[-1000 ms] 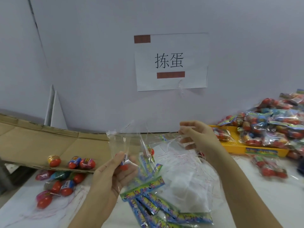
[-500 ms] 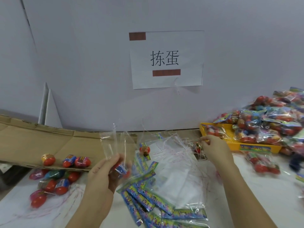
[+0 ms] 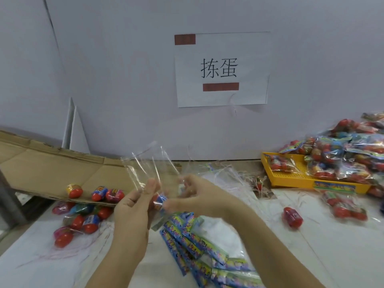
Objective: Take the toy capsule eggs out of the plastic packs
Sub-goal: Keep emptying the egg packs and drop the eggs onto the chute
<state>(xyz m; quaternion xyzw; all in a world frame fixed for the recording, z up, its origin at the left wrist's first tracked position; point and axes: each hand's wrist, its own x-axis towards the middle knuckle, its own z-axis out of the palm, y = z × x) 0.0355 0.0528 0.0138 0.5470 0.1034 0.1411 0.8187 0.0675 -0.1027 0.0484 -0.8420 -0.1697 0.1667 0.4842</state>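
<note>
Egg (image 3: 159, 200) inside clear pack (image 3: 145, 169), pinched by left hand (image 3: 133, 208) thumb and fingers; right hand (image 3: 195, 196) alongside, blurred, fingers curled, grip impossible to tell.

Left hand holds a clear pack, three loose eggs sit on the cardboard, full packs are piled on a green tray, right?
The tray under the full packs is yellow, not green, per the head view. The left hand does hold the clear pack, and three loose eggs sit on the cardboard.
</note>
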